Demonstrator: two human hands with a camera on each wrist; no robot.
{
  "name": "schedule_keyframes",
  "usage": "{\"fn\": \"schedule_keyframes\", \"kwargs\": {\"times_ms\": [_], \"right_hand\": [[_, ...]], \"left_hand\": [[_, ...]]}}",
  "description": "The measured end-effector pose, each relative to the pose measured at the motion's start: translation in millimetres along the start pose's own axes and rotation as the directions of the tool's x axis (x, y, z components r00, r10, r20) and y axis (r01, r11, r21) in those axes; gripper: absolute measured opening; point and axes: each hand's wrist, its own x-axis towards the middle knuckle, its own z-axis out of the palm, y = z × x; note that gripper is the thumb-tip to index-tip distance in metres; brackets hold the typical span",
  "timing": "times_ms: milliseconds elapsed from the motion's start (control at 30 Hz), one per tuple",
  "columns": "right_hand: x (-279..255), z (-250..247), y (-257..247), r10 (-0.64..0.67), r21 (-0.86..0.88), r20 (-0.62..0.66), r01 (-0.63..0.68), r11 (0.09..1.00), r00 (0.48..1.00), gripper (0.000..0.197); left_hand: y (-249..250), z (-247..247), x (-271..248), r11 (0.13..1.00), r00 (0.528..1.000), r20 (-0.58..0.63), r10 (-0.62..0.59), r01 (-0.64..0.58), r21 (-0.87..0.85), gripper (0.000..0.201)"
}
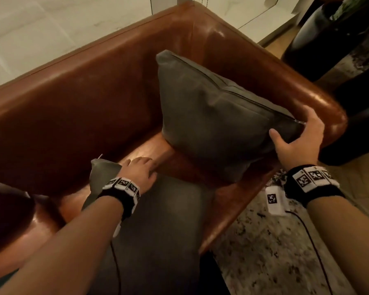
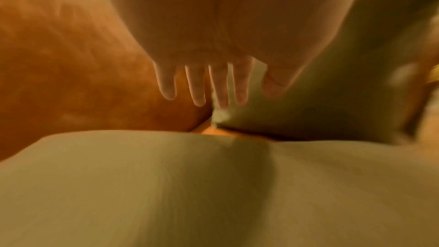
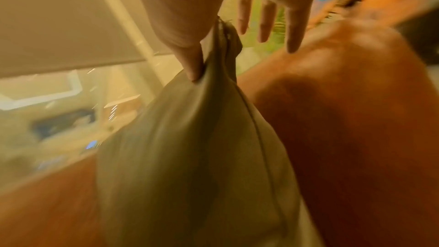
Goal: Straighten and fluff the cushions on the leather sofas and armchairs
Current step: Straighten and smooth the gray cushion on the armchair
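Right hand (image 1: 300, 139) pinches a corner of the upright grey cushion (image 1: 217, 116) on the brown leather armchair (image 1: 94, 103); left hand (image 1: 139, 169), grip wide, rests on the flat cushion (image 1: 158, 220).

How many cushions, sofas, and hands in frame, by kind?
Grey cushions: 2, upright one pinched at its corner by the right hand; flat one under the left hand.
Brown leather sofa: 1.
Hands: 2.
Total: 5.
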Motion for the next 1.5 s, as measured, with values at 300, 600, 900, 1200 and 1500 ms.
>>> {"fn": "schedule_keyframes", "kwargs": {"times_ms": [300,600,900,1200,1500], "right_hand": [[30.2,26.7,-49.0,-0.181,-0.510,0.388,0.374,0.774,0.904,0.069],[42.6,29.9,-42.6,-0.008,-0.628,0.362,0.250,0.737,0.932,0.071],[7.9,11.6,-37.1,0.120,-0.593,0.260,0.060,0.803,0.958,0.069],[51.2,22.8,-62.3,0.121,-0.545,0.330,0.084,0.834,0.936,0.054],[36.6,19.5,-17.1,0.136,-0.536,0.335,0.070,0.841,0.932,0.050]], "left_hand": [[-11.8,21.8,4.1,0.998,0.989,0.133,-0.058,0.053,0.043,0.029],[-68.4,-76.2,-87.4,0.979,0.849,-0.506,-0.154,0.064,-0.192,0.014],[-142.4,-84.9,-93.6,0.877,0.830,-0.298,-0.471,0.405,-0.259,0.082],[-120.9,-113.8,-68.8,0.862,0.812,-0.292,-0.505,0.461,-0.210,0.105],[-134.0,-92.9,-79.9,0.848,0.815,-0.245,-0.525,0.524,-0.073,0.116]]}}
